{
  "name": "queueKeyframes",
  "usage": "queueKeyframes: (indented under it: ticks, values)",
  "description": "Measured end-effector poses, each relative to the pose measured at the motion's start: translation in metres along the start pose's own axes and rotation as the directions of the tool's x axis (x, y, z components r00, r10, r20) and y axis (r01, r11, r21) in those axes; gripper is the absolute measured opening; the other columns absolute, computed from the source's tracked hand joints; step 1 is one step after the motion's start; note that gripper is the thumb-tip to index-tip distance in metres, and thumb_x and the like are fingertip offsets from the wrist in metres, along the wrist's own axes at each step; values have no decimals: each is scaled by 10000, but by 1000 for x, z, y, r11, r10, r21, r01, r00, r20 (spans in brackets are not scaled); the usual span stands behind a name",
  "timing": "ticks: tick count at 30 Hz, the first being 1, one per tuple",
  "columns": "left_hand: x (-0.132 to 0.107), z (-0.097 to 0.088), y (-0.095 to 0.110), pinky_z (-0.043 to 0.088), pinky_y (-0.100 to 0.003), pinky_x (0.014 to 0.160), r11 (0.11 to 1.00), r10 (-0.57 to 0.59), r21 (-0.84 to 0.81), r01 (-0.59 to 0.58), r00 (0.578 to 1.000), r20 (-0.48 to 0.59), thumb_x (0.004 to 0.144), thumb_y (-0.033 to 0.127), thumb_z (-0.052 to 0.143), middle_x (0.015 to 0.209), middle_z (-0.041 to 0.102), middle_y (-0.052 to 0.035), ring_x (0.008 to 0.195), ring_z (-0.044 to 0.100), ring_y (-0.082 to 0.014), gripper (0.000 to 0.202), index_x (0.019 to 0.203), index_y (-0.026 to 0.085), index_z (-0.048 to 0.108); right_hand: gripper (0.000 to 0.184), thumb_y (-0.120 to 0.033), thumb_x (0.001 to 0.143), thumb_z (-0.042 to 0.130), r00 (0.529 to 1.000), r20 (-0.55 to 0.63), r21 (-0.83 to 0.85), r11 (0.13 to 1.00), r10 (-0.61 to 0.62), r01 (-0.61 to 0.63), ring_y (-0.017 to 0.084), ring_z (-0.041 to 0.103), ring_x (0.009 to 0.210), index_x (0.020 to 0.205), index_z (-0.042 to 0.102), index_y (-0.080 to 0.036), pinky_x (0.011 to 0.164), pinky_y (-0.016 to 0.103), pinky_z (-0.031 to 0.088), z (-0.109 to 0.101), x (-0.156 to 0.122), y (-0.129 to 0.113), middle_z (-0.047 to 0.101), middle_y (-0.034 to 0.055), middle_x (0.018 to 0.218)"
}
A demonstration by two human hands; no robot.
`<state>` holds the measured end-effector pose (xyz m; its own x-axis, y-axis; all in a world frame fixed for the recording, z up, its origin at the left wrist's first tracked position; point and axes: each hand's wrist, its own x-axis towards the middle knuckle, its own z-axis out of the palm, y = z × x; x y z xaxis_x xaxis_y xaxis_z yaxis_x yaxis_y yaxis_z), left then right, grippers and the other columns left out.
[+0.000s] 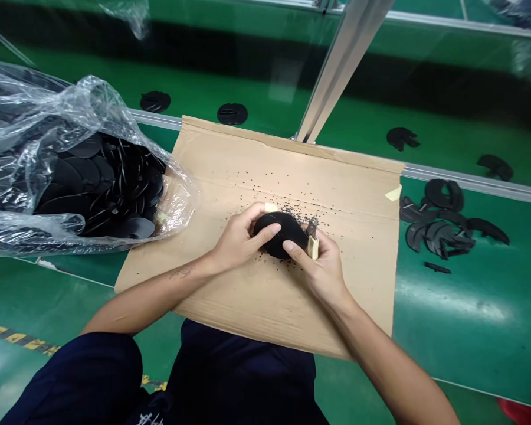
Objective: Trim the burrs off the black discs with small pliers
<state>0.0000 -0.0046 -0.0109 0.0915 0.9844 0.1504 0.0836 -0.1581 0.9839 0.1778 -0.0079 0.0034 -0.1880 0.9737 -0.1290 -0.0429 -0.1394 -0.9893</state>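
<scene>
A round black plastic disc (287,229) is gripped by left hand (243,237) and right hand (326,264), seemingly for steadiness, with a cream-handled metal cutter (312,241) also held in the right

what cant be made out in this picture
All in the head view:
- Underside of the black disc: turned away from the camera.
- Right hand's fingers: partly hidden by the tool and disc.
- Left end of the plastic bag: cut off by the left edge.
- Black specks: too small to tell their shape.

Yellow-and-black striped tape (15,337) lies on the green floor (9,292).
</scene>
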Motion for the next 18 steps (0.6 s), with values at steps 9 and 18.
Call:
queueKeyframes:
  ticks: [9,18]
  values:
    - [2,0,3,497,-215,640,1000,-11,-24,11,1000,1,924,462,675,772,636,-6,716,581,-117,298,876,169,672,395,-529,717,856,1000,18,-20,1000,-23,24,189,639,824,975,741,-254,804,332,542,-1,1,1,716,5,916]
    - [2,-6,5,544,-205,689,945,257,204,-256,966,20,955,332,660,832,717,-28,746,650,-105,202,979,138,713,310,-460,788,822,983,-18,-246,953,-184,174,143,574,684,946,701,-222,632,282,506,-8,4,-5,683,7,862]
